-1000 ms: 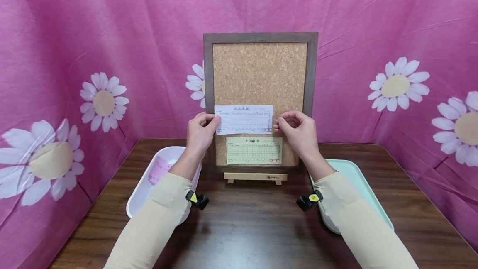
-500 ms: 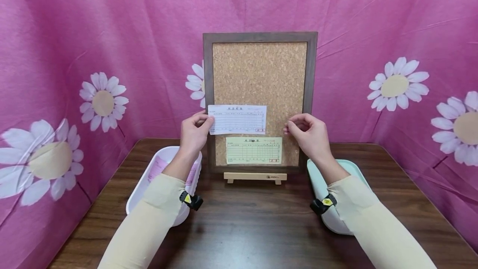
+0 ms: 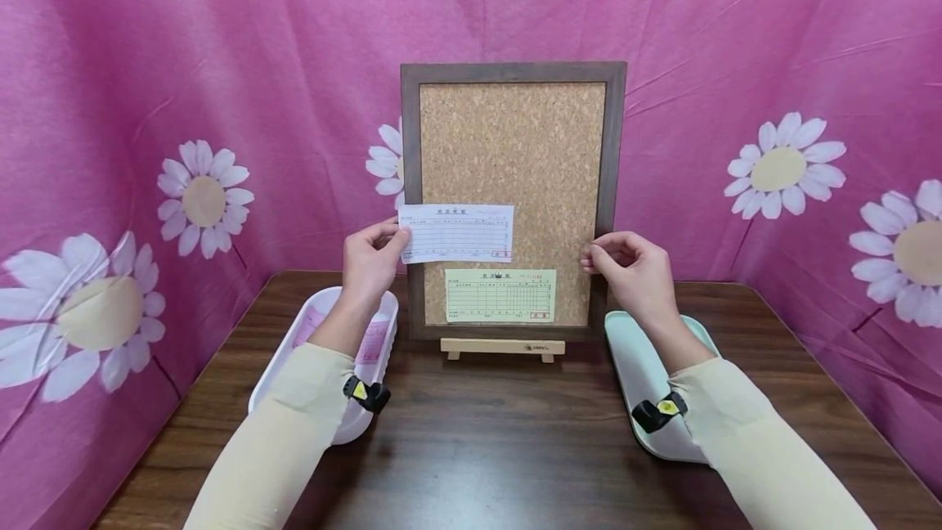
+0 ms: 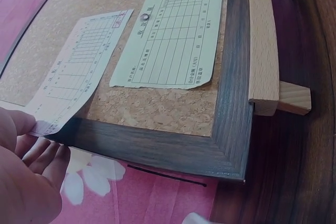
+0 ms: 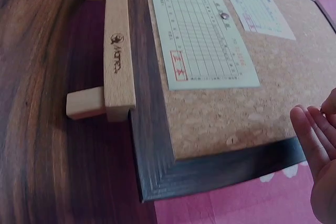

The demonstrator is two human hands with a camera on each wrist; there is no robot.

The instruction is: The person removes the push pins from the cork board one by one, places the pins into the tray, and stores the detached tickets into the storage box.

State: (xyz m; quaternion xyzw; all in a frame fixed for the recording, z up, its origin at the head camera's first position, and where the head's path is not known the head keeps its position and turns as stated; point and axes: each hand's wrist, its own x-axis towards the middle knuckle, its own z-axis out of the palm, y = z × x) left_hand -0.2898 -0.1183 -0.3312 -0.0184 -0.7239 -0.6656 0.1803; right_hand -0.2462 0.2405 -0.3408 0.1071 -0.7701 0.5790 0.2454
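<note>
My left hand [image 3: 371,260] pinches the left end of a white receipt slip [image 3: 464,234] between thumb and fingers. The slip stands in front of the corkboard [image 3: 515,145], its left edge overlapping the dark frame. Below it, a pale green receipt slip [image 3: 500,297] is fixed to the cork by a silver pushpin [image 4: 146,18] at its top. Beside the board's right frame is my right hand [image 3: 636,276], thumb and forefinger pinched together. In the right wrist view a tiny dark point, like a pin [image 5: 321,110], shows at those fingertips; most of it is hidden.
The corkboard leans on a small wooden easel [image 3: 504,348] on the dark wooden table [image 3: 471,448]. A white tray [image 3: 257,387] with pink slips [image 3: 375,342] stands left, partly under my forearm. A mint green tray [image 3: 629,358] stands right. A pink flowered curtain [image 3: 309,64] hangs behind.
My left hand has moved left, carrying the white slip across the board and over its left frame. My right hand has moved right and slightly down, away from the slip.
</note>
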